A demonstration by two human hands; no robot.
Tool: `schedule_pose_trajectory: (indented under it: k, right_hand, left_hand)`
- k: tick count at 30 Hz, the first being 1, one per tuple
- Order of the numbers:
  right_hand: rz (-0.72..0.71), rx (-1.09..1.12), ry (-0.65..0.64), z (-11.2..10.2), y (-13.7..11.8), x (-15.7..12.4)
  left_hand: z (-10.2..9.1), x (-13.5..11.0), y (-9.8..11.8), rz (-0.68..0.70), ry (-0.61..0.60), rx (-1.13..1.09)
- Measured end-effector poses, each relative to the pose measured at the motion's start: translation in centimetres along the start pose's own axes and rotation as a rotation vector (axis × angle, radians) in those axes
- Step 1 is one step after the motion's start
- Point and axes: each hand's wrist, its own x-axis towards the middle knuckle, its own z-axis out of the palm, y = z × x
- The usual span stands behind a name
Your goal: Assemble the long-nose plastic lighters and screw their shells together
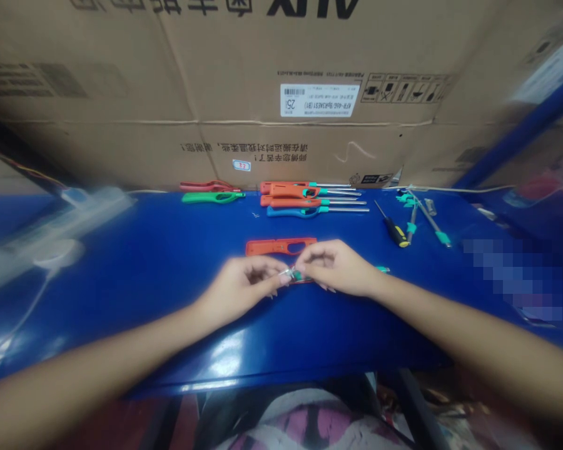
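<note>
My left hand (pixel 244 285) and my right hand (pixel 338 267) meet over the blue table (pixel 159 262), fingers pinched together on a small clear and teal lighter part (pixel 294 274). An orange lighter shell half (pixel 280 246) lies just behind my fingers. A second reddish piece shows under my right hand, mostly hidden. A teal tip (pixel 382 269) pokes out to the right of my right wrist.
Several long-nosed lighters (pixel 309 199) in orange and blue lie at the back, a green one (pixel 212 197) and a red one (pixel 206 186) to their left. A black-yellow screwdriver (pixel 394 229) and teal-tipped metal tubes (pixel 426 219) lie right. A cardboard box (pixel 281 94) walls the rear.
</note>
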Motion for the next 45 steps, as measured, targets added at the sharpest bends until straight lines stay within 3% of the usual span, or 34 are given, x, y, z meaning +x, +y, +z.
schedule_pose_trajectory:
  k: [5,45]
  right_hand:
    - [-0.051,0.017,0.024,0.05,0.4,0.05]
    - [-0.037,0.025,0.026,0.24,0.62,0.08]
  left_hand:
    - [0.09,-0.02,0.12,-0.013,0.013,-0.011]
    - [0.24,-0.04,0.4,0.006,0.019,-0.005]
